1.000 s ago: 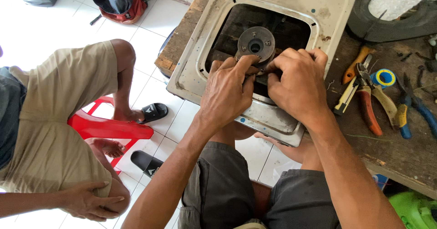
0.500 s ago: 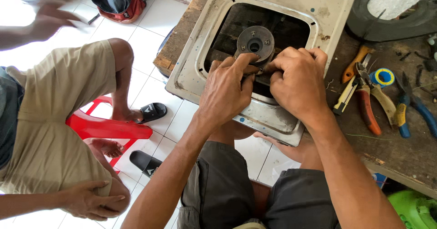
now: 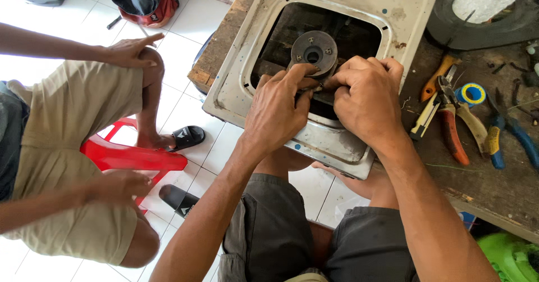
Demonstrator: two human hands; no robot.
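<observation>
A dirty grey metal stove top with a square opening lies on the worn wooden workbench, overhanging its front edge. A round rusty burner base sits inside the opening. My left hand and my right hand meet just below that burner, fingers curled and pinching a small part at its lower edge. The part itself is hidden by my fingers.
Pliers with orange and yellow handles, blue-handled cutters, a screwdriver and a tape roll lie to the right. A dark round pan sits far right. Another person sits on a red stool at left.
My hands stay on the part below the burner. The other person's raised hand has come down onto their knee.
</observation>
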